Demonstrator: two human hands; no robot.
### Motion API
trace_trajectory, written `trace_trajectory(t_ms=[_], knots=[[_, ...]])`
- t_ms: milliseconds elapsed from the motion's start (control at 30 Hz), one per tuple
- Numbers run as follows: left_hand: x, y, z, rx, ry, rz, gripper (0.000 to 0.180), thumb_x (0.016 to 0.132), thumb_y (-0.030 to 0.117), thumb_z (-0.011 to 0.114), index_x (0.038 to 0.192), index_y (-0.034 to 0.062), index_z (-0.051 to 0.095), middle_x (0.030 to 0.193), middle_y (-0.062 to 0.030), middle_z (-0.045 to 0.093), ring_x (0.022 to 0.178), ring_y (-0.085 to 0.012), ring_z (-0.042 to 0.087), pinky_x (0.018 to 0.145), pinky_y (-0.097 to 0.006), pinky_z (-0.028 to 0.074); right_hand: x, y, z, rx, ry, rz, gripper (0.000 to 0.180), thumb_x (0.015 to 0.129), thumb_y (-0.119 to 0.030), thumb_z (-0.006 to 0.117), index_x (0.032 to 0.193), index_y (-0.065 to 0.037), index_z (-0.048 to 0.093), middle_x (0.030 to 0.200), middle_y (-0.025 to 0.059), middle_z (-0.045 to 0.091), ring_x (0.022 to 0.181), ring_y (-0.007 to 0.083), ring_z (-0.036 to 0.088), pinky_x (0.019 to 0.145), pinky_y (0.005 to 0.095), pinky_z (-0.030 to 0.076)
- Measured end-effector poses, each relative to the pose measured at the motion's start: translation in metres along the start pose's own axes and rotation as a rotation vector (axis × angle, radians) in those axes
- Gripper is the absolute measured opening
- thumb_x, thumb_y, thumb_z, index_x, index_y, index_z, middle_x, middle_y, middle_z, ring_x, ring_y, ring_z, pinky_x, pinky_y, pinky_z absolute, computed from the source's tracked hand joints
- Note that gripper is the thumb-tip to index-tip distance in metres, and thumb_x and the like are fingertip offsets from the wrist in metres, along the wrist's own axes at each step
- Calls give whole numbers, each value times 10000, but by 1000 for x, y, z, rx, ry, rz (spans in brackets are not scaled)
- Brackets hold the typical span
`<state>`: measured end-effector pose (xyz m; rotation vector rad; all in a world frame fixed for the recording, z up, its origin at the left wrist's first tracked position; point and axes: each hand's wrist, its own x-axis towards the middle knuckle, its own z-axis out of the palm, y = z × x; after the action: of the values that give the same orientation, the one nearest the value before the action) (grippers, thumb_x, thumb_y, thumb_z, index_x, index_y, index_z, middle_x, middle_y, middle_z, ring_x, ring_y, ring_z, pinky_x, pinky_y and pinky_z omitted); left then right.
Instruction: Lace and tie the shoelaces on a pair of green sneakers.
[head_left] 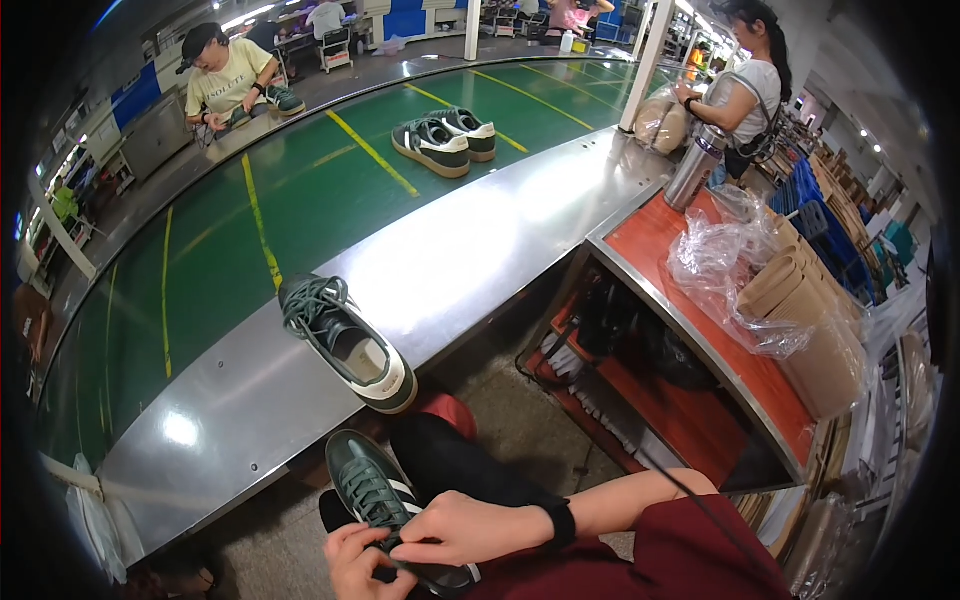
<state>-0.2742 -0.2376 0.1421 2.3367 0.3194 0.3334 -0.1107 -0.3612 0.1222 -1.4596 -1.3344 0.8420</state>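
Observation:
A dark green sneaker (362, 478) with white stripes rests at my lap, toe pointing away from me. My left hand (362, 562) is closed in a pinch beside its opening. From the right, my right hand (478, 530), with a black band on the wrist, reaches over the shoe, fingers closed at the laces. Both hands appear to pinch the shoelace, though the fingers mostly cover it. A matching green sneaker (352, 345) with its laces on top stands on the metal ledge (260, 390) just beyond, heel toward me.
A pair of green sneakers (445, 140) sits on the green conveyor belt (300, 190). At right, a red-topped shelf (640, 235) carries a steel flask (695, 168), clear plastic (725, 255) and brown paper (810, 320). Two people (232, 80) (745, 90) are at work nearby.

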Motion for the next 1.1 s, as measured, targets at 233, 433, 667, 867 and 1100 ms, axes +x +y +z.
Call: trace_trajectory(t_ms=[233, 433, 667, 867, 1100], knots=[[-1, -2, -50, -180, -26, -100, 169, 685, 21, 682, 654, 17, 516, 919, -96, 617, 977, -280, 546, 852, -379, 417, -26, 21, 0, -23, -68, 175, 329, 970, -349, 513, 977, -34, 606, 853, 146, 601, 788, 311, 606, 686, 407, 453], [-23, -47, 9, -62, 115, -345, 530, 745, 183, 759, 1215, 69, 544, 1236, -138, 523, 1179, -295, 483, 1045, -404, 348, -45, 49, 28, -314, -71, 203, 783, 887, -464, 605, 1412, 5, 262, 1234, 221, 496, 1133, 394, 506, 932, 437, 459], [-50, -79, 82, -844, -61, -648, 1317, 677, 110, 826, 1451, 31, -238, 1396, -228, 382, 1268, -303, 449, 1039, -367, 394, -51, 61, 48, -17, -67, 398, 917, 816, -240, 628, 1479, 41, 60, 982, 337, 606, 836, 449, 643, 772, 450, 528], [-51, -69, 67, -874, 130, -408, 1286, 642, -18, 762, 1487, 148, -193, 1348, -192, 423, 1233, -289, 495, 998, -402, 442, -32, 46, 19, -180, 97, -51, 678, 819, -194, 689, 1396, -20, 379, 1131, 226, 619, 996, 366, 634, 874, 382, 508], [6, -95, -14, -990, 511, -480, 883, 796, 99, 607, 1518, 75, 98, 1113, -176, 603, 936, -216, 626, 828, -335, 511, 80, 63, -102, -352, 565, 57, 507, 877, -227, 621, 1284, 52, 508, 1241, 266, 569, 1157, 372, 551, 977, 395, 422]])
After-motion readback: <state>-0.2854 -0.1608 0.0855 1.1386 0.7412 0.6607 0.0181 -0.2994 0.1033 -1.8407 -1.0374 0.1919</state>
